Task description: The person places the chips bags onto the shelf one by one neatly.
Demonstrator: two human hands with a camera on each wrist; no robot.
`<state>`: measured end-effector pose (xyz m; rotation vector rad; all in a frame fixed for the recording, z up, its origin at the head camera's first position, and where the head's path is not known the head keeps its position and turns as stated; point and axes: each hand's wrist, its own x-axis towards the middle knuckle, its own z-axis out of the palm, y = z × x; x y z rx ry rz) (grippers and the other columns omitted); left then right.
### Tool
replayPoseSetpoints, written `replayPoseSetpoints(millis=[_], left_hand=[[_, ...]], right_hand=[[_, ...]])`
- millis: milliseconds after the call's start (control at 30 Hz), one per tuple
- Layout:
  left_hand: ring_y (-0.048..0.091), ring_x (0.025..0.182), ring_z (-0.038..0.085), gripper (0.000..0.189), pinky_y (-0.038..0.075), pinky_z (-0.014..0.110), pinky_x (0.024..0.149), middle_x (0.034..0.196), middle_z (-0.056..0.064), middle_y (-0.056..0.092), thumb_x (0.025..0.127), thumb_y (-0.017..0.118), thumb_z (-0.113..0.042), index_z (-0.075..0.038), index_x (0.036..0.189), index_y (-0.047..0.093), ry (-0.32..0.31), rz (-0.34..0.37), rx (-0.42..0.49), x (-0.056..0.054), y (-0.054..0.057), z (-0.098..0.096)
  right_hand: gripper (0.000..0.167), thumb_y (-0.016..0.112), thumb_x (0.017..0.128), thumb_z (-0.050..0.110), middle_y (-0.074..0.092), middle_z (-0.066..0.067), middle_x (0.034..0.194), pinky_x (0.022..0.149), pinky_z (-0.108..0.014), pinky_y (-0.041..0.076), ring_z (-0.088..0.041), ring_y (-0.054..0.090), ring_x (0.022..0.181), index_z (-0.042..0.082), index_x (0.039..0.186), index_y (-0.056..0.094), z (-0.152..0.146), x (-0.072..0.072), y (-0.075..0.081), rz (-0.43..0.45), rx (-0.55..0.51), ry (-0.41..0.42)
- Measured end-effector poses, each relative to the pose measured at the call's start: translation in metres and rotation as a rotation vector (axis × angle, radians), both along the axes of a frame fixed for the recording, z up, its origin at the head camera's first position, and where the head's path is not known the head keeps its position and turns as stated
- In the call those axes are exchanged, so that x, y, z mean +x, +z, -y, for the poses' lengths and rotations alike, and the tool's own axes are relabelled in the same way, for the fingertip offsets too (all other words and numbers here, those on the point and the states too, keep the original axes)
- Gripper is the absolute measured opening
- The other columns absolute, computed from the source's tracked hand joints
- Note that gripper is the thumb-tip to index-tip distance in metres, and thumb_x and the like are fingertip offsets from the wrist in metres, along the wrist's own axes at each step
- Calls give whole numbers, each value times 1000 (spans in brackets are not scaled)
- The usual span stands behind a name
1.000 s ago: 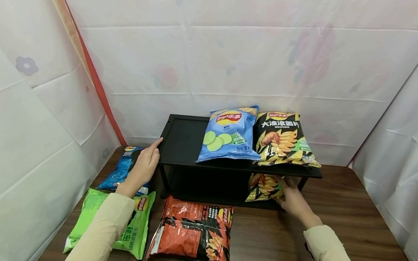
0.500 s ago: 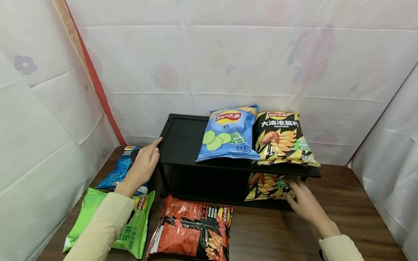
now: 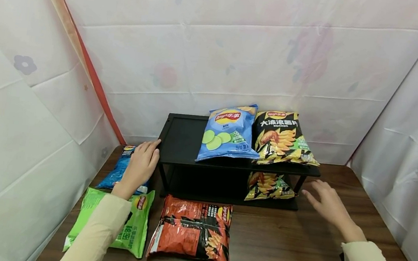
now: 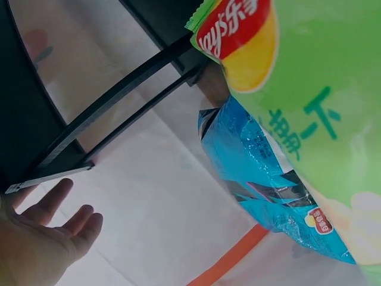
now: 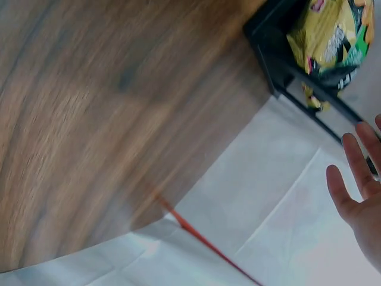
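The upper part of the lower yellow-and-black bag (image 3: 269, 188) is hidden by the top board of the black rack (image 3: 184, 138). The dark blue bag (image 3: 119, 171) is partly covered by the left hand (image 3: 139, 167), and the green bag (image 3: 138, 226) is crossed by the left sleeve (image 3: 96, 234). In the right wrist view, the right hand (image 3: 329, 202) is cut off by the picture's edge; fine print on the bags cannot be read.

The lower yellow-and-black bag is seated on the rack's lower shelf, near its right end, to the left of the right hand's fingers and apart from them; the rack's right leg is seen between.

The right hand's fingers are extended, loosely spread and released beside the rack. The left hand's fingers are laid, relaxed and unclenched, against the rack's left edge.
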<state>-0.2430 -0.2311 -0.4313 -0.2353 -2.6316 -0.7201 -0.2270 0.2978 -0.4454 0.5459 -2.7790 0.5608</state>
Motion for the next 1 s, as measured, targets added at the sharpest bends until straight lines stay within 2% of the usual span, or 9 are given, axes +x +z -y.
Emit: replayPoseSetpoints(millis=[33, 133, 267, 467, 700, 900, 1000], left_hand=[[31, 129, 40, 47, 22, 57, 106, 138, 19, 42, 100, 28, -32, -8, 139, 40, 1, -12, -7, 1, 0, 0], [33, 129, 39, 46, 23, 56, 106, 137, 19, 43, 100, 30, -30, -6, 137, 42, -1, -52, -20, 5, 1, 1], [34, 128, 38, 45, 25, 55, 105, 138, 18, 42, 99, 34, -28, -4, 136, 43, -2, -129, -28, 11, 4, 2], [34, 128, 37, 43, 25, 53, 106, 138, 18, 41, 98, 38, -27, -4, 135, 43, -32, -219, -59, 19, 15, -3], [31, 131, 36, 44, 24, 54, 106, 140, 15, 40, 97, 42, -27, -10, 138, 41, -82, -258, -94, 29, 31, -17], [30, 132, 36, 45, 27, 56, 104, 141, 13, 39, 96, 45, -25, -11, 138, 41, -149, -285, -132, 31, 36, -28], [29, 133, 35, 45, 29, 55, 103, 142, 12, 39, 95, 46, -24, -11, 138, 41, -183, -292, -153, 34, 38, -34]], right_hand=[[39, 57, 90, 20, 50, -38, 115, 88, -68, 31, -54, 41, 111, -13, 111, 55, -2, 0, 2, 6, -14, -15], [47, 59, 89, 24, 50, -37, 115, 84, -66, 33, -51, 44, 106, -15, 114, 51, -9, -1, 8, -18, -64, -30], [57, 63, 86, 26, 47, -32, 119, 79, -59, 37, -44, 46, 102, -11, 124, 44, -14, -4, 16, -45, -128, -20], [68, 66, 84, 28, 39, -30, 128, 84, -61, 31, -46, 37, 113, -5, 135, 34, -14, -9, 31, -40, -206, -11], [76, 62, 86, 31, 26, -31, 140, 92, -67, 23, -51, 23, 126, 1, 143, 23, -10, -17, 45, 23, -218, 2], [80, 61, 86, 35, 16, -26, 147, 94, -68, 20, -49, 15, 132, 6, 146, 16, -3, -29, 49, 101, -202, 15], [82, 61, 86, 37, 14, -24, 148, 95, -65, 23, -47, 15, 133, 8, 147, 15, 1, -34, 50, 131, -203, 18]])
